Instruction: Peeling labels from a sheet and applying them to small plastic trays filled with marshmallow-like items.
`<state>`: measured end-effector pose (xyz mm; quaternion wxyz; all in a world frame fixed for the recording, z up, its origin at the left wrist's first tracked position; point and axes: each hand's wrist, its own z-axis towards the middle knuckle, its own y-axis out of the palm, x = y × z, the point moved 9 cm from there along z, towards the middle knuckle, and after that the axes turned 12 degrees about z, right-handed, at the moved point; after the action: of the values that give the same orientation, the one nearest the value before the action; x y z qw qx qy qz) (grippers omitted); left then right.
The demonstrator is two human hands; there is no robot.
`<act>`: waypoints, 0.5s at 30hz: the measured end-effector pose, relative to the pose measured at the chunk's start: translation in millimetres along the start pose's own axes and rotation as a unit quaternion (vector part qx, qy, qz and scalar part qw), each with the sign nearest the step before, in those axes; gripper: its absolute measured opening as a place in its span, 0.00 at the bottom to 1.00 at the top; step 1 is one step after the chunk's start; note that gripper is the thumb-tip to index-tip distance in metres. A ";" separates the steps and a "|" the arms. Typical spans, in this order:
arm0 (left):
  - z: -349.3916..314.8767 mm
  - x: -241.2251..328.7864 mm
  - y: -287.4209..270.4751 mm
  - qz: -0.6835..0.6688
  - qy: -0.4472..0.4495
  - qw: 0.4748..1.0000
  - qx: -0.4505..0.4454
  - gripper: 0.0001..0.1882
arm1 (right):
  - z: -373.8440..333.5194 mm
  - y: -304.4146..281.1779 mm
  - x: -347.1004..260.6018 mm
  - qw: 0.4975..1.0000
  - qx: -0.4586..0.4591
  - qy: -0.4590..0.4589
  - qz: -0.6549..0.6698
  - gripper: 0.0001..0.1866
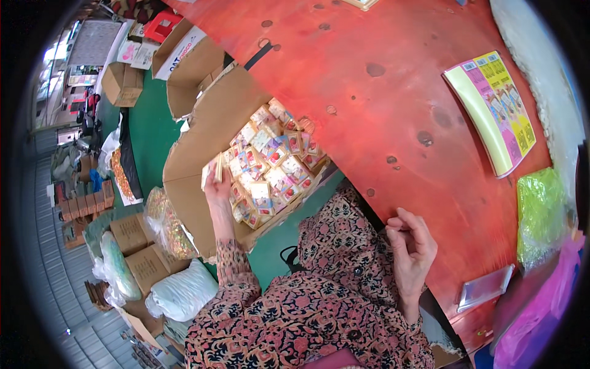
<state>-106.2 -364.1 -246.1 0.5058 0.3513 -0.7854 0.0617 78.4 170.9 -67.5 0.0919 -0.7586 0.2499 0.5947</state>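
Left hand (216, 187) grips a small stack of pale flat packets (212, 170) at the edge of an open brown cardboard box (203, 141) filled with colourful small packets (273, 160). Right hand (410, 243), fingers loosely curled and holding nothing, hovers at the red wooden table (381, 104).

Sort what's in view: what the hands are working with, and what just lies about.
In hand: left hand, packets, open carton, right hand.
Lying about: printed sheet, clear sleeve, green bag, floor boxes, white sacks.
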 end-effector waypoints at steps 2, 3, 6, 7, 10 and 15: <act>25.8 -10.3 -25.9 0.009 -0.079 0.997 0.013 0.18 | -0.2 5.5 -1.6 1.000 -0.013 0.006 0.001 0.16; 28.6 -23.6 -31.4 0.018 -0.169 0.985 0.015 0.21 | 0.0 6.1 -1.1 1.000 -0.012 0.009 -0.005 0.15; 14.6 -74.0 -7.9 0.047 -0.252 0.966 0.021 0.24 | 0.5 4.7 2.9 1.000 -0.007 0.004 -0.018 0.15; 9.5 -84.4 -3.3 0.063 -0.290 0.954 -0.043 0.25 | -1.7 7.9 2.0 1.000 -0.011 0.003 -0.014 0.15; -44.6 -93.9 89.8 0.384 0.023 0.885 -0.263 0.21 | 3.7 -7.1 2.6 0.998 0.023 -0.019 -0.054 0.14; -63.4 -40.3 157.2 0.209 -0.056 0.956 -0.197 0.08 | 9.4 6.8 -11.2 0.993 -0.030 -0.062 -0.098 0.13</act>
<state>-145.3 -198.5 -208.8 0.4959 0.0755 -0.8650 -0.0099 65.1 172.2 -58.4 0.1420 -0.7438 0.1504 0.6356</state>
